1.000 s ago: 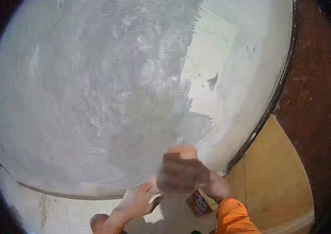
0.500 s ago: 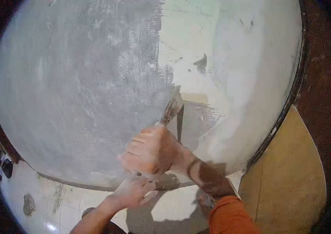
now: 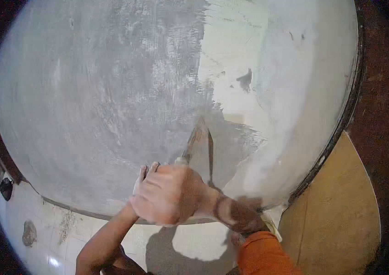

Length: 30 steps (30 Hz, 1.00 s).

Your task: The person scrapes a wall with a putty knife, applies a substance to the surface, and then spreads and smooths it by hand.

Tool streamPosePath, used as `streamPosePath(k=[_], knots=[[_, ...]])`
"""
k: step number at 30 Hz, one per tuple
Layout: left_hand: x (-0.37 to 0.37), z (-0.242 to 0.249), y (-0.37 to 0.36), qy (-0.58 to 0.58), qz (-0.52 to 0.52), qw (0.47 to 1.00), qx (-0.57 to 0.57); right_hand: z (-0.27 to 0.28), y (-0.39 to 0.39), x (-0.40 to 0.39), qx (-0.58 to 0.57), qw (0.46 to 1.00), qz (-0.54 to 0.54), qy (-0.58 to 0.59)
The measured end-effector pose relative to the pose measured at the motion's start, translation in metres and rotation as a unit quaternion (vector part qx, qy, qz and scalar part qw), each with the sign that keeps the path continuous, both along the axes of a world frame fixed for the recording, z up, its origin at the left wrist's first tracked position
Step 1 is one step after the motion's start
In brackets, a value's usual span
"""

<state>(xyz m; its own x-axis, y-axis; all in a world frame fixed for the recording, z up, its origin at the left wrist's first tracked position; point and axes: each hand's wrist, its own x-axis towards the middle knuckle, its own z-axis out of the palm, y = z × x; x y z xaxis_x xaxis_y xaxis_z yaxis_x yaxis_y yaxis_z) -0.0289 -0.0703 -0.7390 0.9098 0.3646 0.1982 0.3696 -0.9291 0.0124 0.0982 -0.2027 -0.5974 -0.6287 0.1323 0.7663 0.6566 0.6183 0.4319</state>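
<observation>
- Right hand [image 3: 169, 195]: fist closed on the handle of a scraper [image 3: 197, 137], back of the hand towards me, sleeve [image 3: 267, 254] orange.
- Scraper tilts up and slightly right, tip at or very near the wall [image 3: 89, 101]; contact I can't settle.
- Left hand [image 3: 142, 173]: mostly behind the right, a couple of fingertips showing past the knuckles (can't tell whether it grips anything or touches the other hand).
- Edges: grey coat [image 3: 157, 68] ends raggedly along a pale strip [image 3: 231, 50], just up and right of the tip; a small dark mark [image 3: 245, 80] sits inside that strip.
- Room to move: wall reaches widest leftward and above the blade; less below, where its bottom edge runs just behind the wrists.
- Right limit: a dark border strip [image 3: 358, 78], well apart from the scraper, reddish-brown surface [image 3: 386, 114] beyond.
- Lower right: tan panel [image 3: 331, 206], near the orange sleeve, narrowing elbow room there.
- Below: pale tiled floor [image 3: 98, 233] with a grey patch [image 3: 29, 233]; small dark objects [image 3: 5, 189] far left, too small to name, well away from both arms.
</observation>
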Motion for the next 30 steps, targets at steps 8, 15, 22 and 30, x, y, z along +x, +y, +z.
streamPosePath(k=[8, 15, 22, 30], knots=[[-0.001, -0.013, 0.003, -0.04, -0.004, 0.979, 0.2, -0.001, -0.003, 0.003, -0.039, 0.998, -0.03, 0.047], [-0.009, -0.004, -0.002, -0.055, -0.01, 0.986, 0.157, 0.021, -0.018, 0.028, -0.037, 0.995, -0.084, 0.025], [-0.012, -0.011, 0.003, -0.055, -0.011, 0.985, 0.162, -0.008, -0.013, 0.021, -0.117, 0.984, -0.025, 0.132], [-0.012, 0.008, -0.009, -0.047, -0.016, 0.984, 0.171, -0.026, -0.031, 0.027, -0.247, 0.964, 0.016, 0.098]])
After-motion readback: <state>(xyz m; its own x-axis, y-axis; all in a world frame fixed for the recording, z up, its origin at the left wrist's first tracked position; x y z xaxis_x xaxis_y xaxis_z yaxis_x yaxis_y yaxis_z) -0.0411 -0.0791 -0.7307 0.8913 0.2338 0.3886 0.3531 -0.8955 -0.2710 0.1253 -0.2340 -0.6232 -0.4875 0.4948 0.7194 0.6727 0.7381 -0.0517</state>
